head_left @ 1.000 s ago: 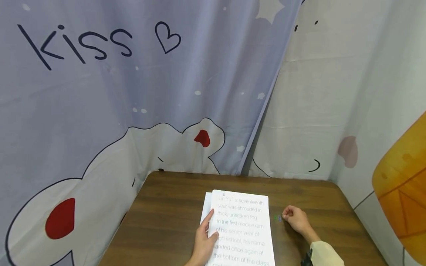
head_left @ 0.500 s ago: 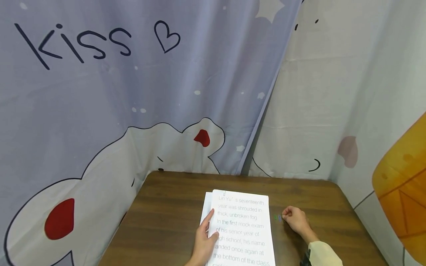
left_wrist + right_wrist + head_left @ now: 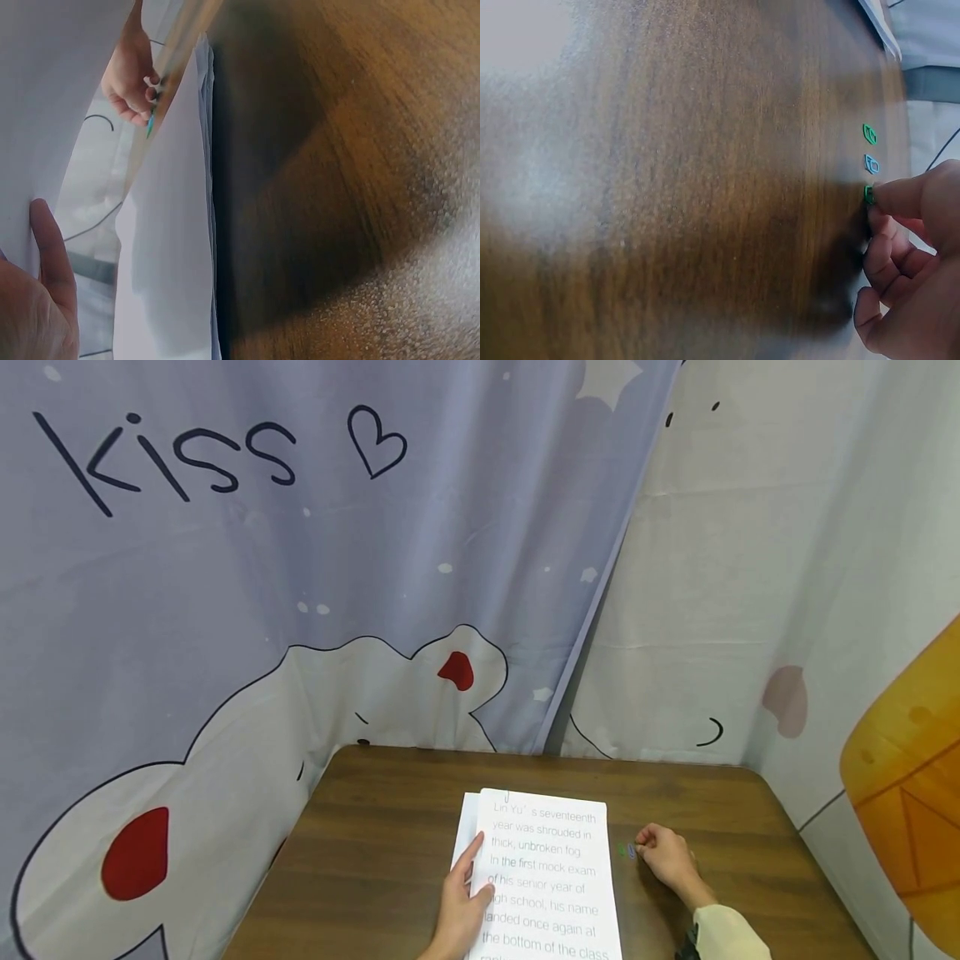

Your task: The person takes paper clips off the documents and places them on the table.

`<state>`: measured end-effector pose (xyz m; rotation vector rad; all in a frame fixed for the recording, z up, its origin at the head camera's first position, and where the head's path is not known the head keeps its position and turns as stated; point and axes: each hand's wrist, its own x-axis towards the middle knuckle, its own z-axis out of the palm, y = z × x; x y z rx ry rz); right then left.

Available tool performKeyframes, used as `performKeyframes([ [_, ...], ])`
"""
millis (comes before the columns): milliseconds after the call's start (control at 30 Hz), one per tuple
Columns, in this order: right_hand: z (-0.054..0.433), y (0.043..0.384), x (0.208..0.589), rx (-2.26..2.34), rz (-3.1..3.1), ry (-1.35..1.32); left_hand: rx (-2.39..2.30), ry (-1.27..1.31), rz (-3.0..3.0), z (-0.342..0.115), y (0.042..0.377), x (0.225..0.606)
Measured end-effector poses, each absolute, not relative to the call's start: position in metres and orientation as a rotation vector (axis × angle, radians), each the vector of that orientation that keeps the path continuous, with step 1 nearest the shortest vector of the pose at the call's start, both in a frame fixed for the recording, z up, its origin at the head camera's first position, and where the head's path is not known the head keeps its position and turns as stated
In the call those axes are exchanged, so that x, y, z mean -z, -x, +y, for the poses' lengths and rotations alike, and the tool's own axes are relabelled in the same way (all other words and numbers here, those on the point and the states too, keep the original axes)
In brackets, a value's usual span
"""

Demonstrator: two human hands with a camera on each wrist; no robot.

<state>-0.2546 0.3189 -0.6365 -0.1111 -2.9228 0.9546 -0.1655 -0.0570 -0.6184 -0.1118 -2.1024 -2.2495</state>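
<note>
My left hand [image 3: 459,897] grips the left edge of some printed sheets of paper [image 3: 551,877], thumb on the printed face. In the left wrist view these sheets stand raised over a second white stack of paper [image 3: 165,255] on the table. A paper clip [image 3: 507,796] shows at the top of the printed page. Right of the paper, my right hand [image 3: 669,857] is low at the tabletop, thumb and index finger pinching a green paper clip [image 3: 868,194]. Beside it in a row lie a blue paper clip [image 3: 871,164] and another green paper clip [image 3: 869,134].
The brown wooden table [image 3: 360,843] has rounded far corners. Behind it hangs a patterned curtain [image 3: 420,543], close against the far edge. A pale curtain [image 3: 720,568] borders the right side.
Both hands and the papers stay almost where they were. The view has shifted very slightly.
</note>
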Motion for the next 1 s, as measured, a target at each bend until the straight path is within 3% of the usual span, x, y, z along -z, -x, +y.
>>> performKeyframes([
  [500,0.324,0.257,0.639,-1.029,-2.889,0.054,2.251,0.123,-2.106,-0.058,0.165,0.620],
  [1000,0.317,0.270,0.612,-1.022,-2.829,-0.049,2.254,0.143,-2.087,-0.058,0.167,0.624],
])
